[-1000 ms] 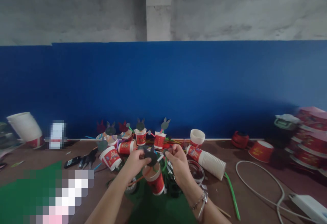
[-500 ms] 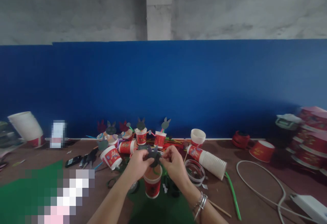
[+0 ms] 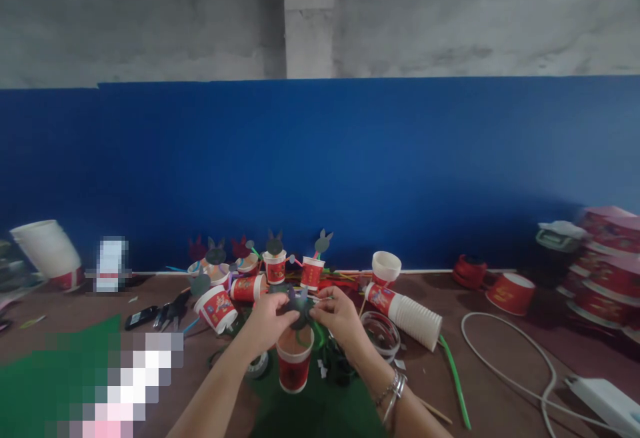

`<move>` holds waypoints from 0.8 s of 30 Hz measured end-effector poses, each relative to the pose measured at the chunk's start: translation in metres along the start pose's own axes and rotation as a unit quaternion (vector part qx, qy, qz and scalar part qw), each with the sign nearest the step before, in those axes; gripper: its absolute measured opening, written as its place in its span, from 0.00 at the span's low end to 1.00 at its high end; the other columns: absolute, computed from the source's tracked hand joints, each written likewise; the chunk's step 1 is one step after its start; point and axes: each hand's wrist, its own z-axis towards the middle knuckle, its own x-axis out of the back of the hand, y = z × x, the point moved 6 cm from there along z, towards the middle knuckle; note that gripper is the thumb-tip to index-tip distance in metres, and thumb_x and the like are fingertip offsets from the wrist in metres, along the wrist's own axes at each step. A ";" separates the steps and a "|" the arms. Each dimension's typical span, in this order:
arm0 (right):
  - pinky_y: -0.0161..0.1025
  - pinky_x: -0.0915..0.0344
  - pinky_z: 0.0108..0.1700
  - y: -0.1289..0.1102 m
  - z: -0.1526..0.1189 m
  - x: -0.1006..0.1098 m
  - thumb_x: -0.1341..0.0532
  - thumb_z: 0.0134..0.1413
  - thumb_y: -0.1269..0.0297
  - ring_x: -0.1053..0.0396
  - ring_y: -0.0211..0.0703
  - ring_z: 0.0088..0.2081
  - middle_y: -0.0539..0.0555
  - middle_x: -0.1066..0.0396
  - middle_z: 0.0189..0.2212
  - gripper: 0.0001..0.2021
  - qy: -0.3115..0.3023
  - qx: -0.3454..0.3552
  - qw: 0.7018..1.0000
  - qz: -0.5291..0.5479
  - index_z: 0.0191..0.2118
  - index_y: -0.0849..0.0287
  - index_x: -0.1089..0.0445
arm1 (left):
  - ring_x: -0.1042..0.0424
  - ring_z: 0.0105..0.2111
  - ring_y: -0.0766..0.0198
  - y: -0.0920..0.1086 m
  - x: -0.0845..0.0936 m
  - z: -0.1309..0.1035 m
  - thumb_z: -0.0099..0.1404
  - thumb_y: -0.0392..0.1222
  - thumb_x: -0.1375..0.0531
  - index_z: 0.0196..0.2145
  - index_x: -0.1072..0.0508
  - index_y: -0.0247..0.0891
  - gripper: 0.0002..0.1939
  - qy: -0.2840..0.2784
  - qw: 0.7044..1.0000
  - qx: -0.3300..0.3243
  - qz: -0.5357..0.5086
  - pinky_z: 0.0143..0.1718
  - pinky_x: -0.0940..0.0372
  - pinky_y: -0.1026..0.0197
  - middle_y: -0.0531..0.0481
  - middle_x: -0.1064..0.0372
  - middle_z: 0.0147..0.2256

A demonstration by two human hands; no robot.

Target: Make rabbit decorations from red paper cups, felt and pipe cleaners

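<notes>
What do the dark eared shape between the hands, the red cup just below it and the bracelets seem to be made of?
The dark eared shape looks like matte card or felt: flat, unshiny, too blurred to settle. The red cup is probably smooth paper, given its thin wall and pale rim. The bracelets seem polished metal, from their silvery shine.

A cup stack [image 3: 415, 321] lies right of the foremost cup [image 3: 294, 368].
</notes>
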 end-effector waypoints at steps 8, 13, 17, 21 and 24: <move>0.32 0.45 0.25 -0.009 -0.005 -0.006 0.37 0.35 0.70 0.39 0.34 0.20 0.43 0.34 0.17 0.13 -0.020 0.011 0.999 -0.026 0.32 0.59 0.38 | 0.29 0.30 0.57 -0.003 -0.001 -0.001 0.51 0.38 0.41 0.26 0.27 0.33 0.06 -0.004 1.000 0.015 -0.014 0.31 0.37 0.61 0.49 0.27 0.25; 0.30 0.47 0.24 -0.013 -0.007 -0.007 0.41 0.36 0.73 0.44 0.32 0.20 0.41 0.41 0.19 0.12 -0.014 0.059 0.996 -0.059 0.32 0.57 0.41 | 0.28 0.33 0.55 -0.004 -0.008 0.001 0.50 0.36 0.41 0.29 0.26 0.32 0.07 -0.012 0.999 0.014 -0.047 0.35 0.35 0.59 0.48 0.25 0.28; 0.31 0.46 0.25 -0.012 -0.009 -0.008 0.44 0.36 0.74 0.43 0.33 0.22 0.42 0.42 0.21 0.12 -0.014 0.081 0.995 -0.058 0.30 0.56 0.44 | 0.27 0.32 0.55 -0.006 -0.010 0.003 0.50 0.34 0.41 0.29 0.27 0.32 0.07 -0.001 0.999 0.008 -0.039 0.34 0.35 0.58 0.46 0.25 0.28; 0.32 0.44 0.26 -0.015 -0.010 -0.006 0.44 0.37 0.74 0.41 0.35 0.23 0.44 0.40 0.22 0.10 0.011 0.094 0.991 -0.097 0.29 0.56 0.43 | 0.26 0.34 0.56 -0.006 -0.010 0.003 0.49 0.31 0.41 0.36 0.29 0.33 0.13 0.020 0.995 0.010 -0.094 0.38 0.34 0.57 0.46 0.24 0.32; 0.33 0.43 0.26 -0.020 -0.010 -0.003 0.42 0.38 0.73 0.40 0.35 0.22 0.45 0.36 0.22 0.09 0.026 0.100 0.984 -0.144 0.30 0.56 0.40 | 0.26 0.35 0.56 -0.007 -0.008 0.004 0.49 0.31 0.40 0.37 0.30 0.34 0.14 0.036 0.992 0.016 -0.116 0.40 0.33 0.56 0.46 0.24 0.32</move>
